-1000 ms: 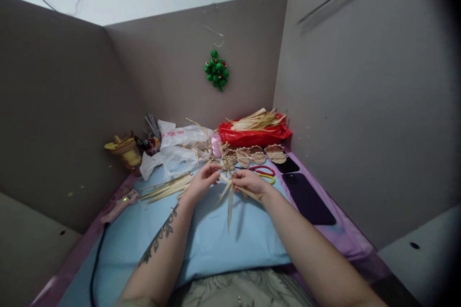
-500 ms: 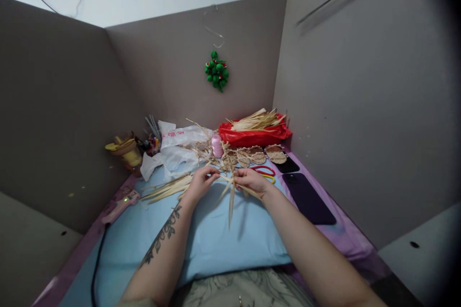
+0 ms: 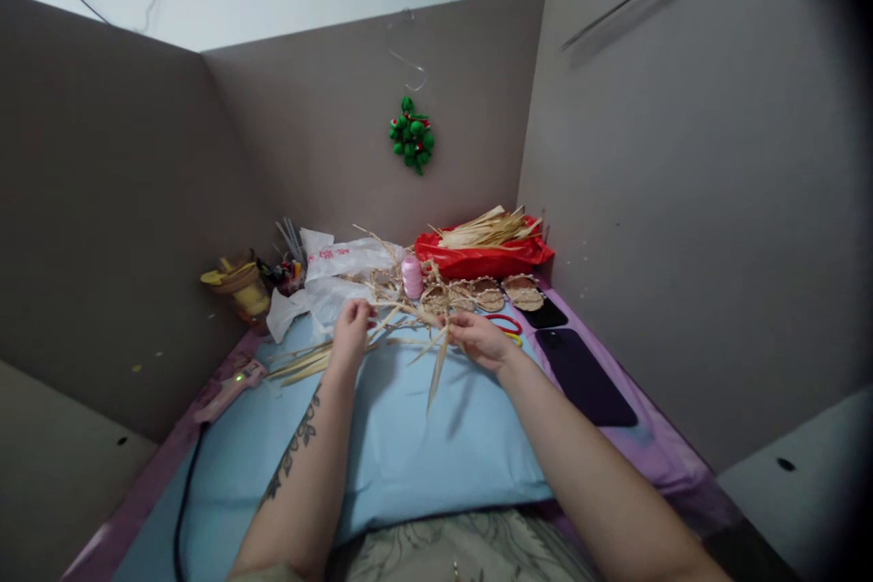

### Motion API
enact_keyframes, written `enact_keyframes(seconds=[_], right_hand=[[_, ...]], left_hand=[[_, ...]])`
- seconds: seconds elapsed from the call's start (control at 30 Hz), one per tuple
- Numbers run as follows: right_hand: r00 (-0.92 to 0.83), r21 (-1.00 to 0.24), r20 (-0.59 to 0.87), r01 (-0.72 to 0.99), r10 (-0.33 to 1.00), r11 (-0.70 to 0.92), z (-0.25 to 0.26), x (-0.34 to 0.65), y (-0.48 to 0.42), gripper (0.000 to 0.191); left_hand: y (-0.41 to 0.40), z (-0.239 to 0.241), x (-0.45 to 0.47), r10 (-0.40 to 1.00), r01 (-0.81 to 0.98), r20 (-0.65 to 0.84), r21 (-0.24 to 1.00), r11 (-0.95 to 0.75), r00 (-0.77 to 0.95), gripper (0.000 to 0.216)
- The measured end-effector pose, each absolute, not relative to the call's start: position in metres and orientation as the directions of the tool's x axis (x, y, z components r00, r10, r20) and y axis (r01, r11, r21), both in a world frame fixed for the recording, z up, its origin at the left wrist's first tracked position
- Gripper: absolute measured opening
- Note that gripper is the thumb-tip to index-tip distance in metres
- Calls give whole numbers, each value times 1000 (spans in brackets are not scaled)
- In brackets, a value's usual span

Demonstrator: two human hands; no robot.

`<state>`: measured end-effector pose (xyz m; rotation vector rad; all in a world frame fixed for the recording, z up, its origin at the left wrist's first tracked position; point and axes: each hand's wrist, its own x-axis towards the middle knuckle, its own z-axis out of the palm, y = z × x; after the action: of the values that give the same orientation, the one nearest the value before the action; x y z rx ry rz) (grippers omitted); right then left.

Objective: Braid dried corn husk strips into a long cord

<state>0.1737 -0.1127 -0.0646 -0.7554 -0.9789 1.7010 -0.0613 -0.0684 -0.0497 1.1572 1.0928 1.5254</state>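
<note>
My left hand is closed in a pinch on the far end of a pale dried-leaf strip, which runs taut toward the right. My right hand grips a crossing of several dried-leaf strips, thumb and fingers pressed together around it. Loose ends hang from that grip toward me over the light-blue cover. A bundle of flat straw strips lies beside my left wrist. Scissors with red and yellow handles lie just beyond my right hand, partly hidden by it.
A pink thread spool stands behind the hands, with round woven pieces beside it. A red bag holds more straw. Two dark phones lie right, one large. A pink corded tool sits left, near a clay pot.
My left hand has moved left and slightly away from me, drawing the strip out. My right hand stays nearly in place, its fingers a little more extended.
</note>
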Motion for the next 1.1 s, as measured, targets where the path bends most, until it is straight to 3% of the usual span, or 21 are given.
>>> enact_keyframes(seconds=[0.1,0.2,0.3,0.4,0.57,1.1], right_hand=[[-271,-874,-66,-449,960,-186,-64,174,-110,31],[-272,-887,-99,-412,957,-209,-66,172,-109,31],[-295,-946,-83,-277,952,-168,-67,166,-112,27],[-319,-989,-11,-134,948,-56,-66,159,-117,26],[-307,-997,32,-73,951,10,-69,153,-119,31],[-195,-998,59,3,979,60,-69,145,-121,21]], left_hand=[[-63,-43,-76,981,-379,83,914,-146,-177,26],[-72,-41,-71,994,-366,89,928,-61,60,28],[-90,-42,-50,896,-113,136,989,-98,422,24],[-103,-43,-29,809,156,195,930,-332,555,21],[-110,-42,-16,846,303,233,861,-408,480,20],[-109,-53,-12,896,282,214,898,-337,390,17]])
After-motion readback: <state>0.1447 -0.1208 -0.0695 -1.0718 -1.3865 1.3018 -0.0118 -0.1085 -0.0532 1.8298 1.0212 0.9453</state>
